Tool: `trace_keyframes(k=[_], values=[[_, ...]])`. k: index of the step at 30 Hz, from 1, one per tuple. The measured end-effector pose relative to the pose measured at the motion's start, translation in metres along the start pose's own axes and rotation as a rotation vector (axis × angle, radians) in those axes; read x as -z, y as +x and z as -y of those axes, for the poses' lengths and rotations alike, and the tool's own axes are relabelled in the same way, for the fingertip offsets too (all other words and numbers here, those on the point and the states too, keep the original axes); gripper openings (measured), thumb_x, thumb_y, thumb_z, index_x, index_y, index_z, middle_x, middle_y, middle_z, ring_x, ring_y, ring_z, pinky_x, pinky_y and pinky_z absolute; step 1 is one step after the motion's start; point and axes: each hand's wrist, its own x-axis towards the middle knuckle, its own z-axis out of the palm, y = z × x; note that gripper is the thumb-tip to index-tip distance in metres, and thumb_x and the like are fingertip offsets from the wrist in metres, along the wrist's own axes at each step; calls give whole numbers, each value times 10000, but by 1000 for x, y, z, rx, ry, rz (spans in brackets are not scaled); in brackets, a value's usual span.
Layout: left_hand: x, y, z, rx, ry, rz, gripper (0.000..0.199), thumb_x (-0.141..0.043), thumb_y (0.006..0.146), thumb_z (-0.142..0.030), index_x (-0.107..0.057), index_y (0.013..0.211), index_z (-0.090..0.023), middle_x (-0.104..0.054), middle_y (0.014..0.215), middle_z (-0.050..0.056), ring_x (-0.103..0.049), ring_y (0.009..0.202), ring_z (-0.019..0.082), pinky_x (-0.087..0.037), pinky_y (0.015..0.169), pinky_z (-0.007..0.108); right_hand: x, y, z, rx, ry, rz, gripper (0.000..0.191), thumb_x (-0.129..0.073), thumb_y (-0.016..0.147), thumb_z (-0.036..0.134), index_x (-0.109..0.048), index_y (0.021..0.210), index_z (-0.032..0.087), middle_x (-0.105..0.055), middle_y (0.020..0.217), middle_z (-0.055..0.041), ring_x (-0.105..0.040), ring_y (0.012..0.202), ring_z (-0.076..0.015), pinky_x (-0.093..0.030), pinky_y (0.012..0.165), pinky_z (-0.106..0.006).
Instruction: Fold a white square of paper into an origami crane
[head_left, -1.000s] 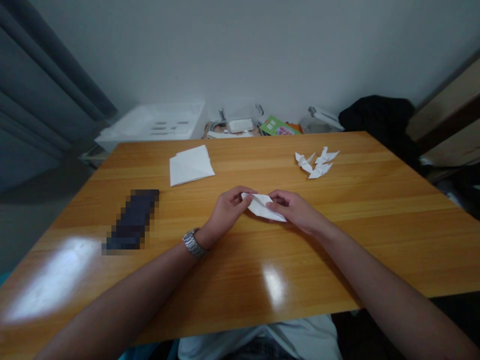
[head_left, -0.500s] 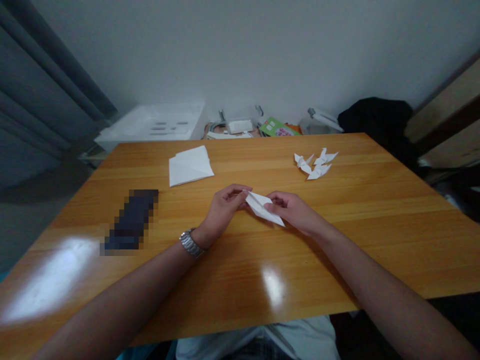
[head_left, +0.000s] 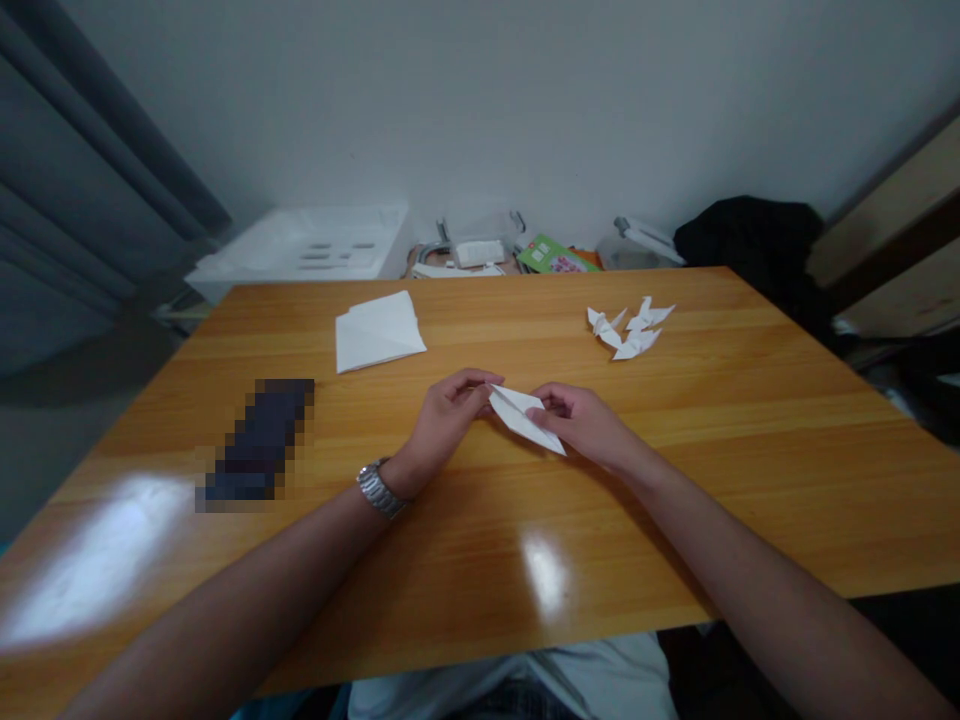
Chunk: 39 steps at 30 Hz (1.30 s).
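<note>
A folded white paper (head_left: 525, 418), long and diamond-shaped with a crease along its middle, is held between my two hands above the wooden table (head_left: 465, 560). My left hand (head_left: 454, 405), with a metal watch (head_left: 381, 488) on its wrist, pinches the paper's far left tip between thumb and fingers. On the right side, my right hand (head_left: 581, 418) grips the paper's edge, its thumb lying on top and its fingers partly hidden behind. Several folded white paper birds (head_left: 636, 343) lie together at the far right of the table.
White paper sheets (head_left: 381, 335) lie at the table's far left. A dark, pixelated flat object (head_left: 259, 440) is nearer on the left. Beyond the far edge are a white foam tray (head_left: 300, 240), a green booklet (head_left: 551, 255) and a black cloth-like heap (head_left: 750, 235).
Both hands keep their hold on the folded paper and have hardly moved. The whole view has shifted very slightly.
</note>
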Motion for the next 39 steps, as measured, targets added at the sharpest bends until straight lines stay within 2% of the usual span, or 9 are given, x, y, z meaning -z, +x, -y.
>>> trace_keyframes(k=[3, 5, 9, 12, 20, 26, 29, 33, 39], values=[[0, -3, -8, -107, 173, 42, 191, -643, 872, -282, -738, 980, -155, -742, 1009, 75, -682, 925, 177, -567, 870, 302, 0, 0, 0, -9, 12, -17, 288, -718, 804, 406, -667, 950, 164, -700, 877, -47, -614, 725, -165, -453, 639, -275], [-1, -5, -11, -131, 196, 76, 219, -646, 874, -308, -722, 1012, -156, -740, 1051, 85, -687, 953, 186, -568, 870, 306, 0, 0, 0, -15, 10, -18, 281, -716, 807, 410, -663, 938, 166, -697, 860, -44, -612, 712, -165, -449, 627, -275], [-4, -6, -8, -101, 216, 82, 311, -723, 837, -416, -704, 1006, -156, -747, 994, 84, -698, 880, 188, -577, 787, 293, 1, -1, 1, -18, -19, -16, 282, -711, 813, 418, -662, 939, 170, -691, 836, -36, -604, 695, -163, -436, 608, -271], [-4, -4, -5, -93, 224, 54, 281, -699, 865, -429, -712, 945, -160, -742, 910, 62, -685, 826, 174, -563, 761, 280, 0, -2, 2, 12, -43, 4, 278, -704, 829, 414, -664, 952, 168, -684, 850, -34, -599, 713, -158, -436, 624, -267], [-2, -2, -3, 2, 97, 43, 311, -686, 866, -446, -705, 933, -143, -710, 866, 50, -657, 793, 171, -560, 731, 279, 0, -4, 5, 41, -6, 60, 290, -698, 855, 409, -662, 1018, 172, -679, 886, -29, -587, 728, -150, -435, 646, -263], [-2, -3, -1, 23, 45, 39, 291, -701, 855, -431, -703, 913, -146, -703, 866, 48, -654, 801, 170, -557, 753, 280, 0, -4, 5, 48, -4, 49, 314, -693, 864, 444, -680, 1016, 170, -690, 886, -37, -596, 747, -160, -442, 665, -270], [-2, -2, -1, 6, 67, 28, 284, -695, 858, -424, -699, 918, -146, -702, 858, 44, -649, 787, 167, -549, 732, 271, -1, -3, 7, 29, 20, -15, 341, -714, 843, 458, -707, 1024, 168, -717, 917, -49, -612, 766, -165, -451, 685, -275], [-2, -2, -1, -67, 214, 12, 244, -659, 880, -397, -689, 916, -158, -705, 851, 39, -650, 777, 169, -540, 705, 262, -1, -2, 7, -15, 23, -122, 362, -760, 791, 469, -743, 998, 172, -747, 915, -54, -632, 769, -179, -467, 697, -289], [-2, -5, -2, -211, 494, 65, 161, -599, 913, -306, -687, 982, -189, -728, 980, 48, -679, 909, 184, -542, 781, 269, 2, -2, 8, 65, -138, -115, 314, -719, 835, 462, -758, 965, 178, -754, 878, -57, -658, 764, -201, -483, 699, -311]])
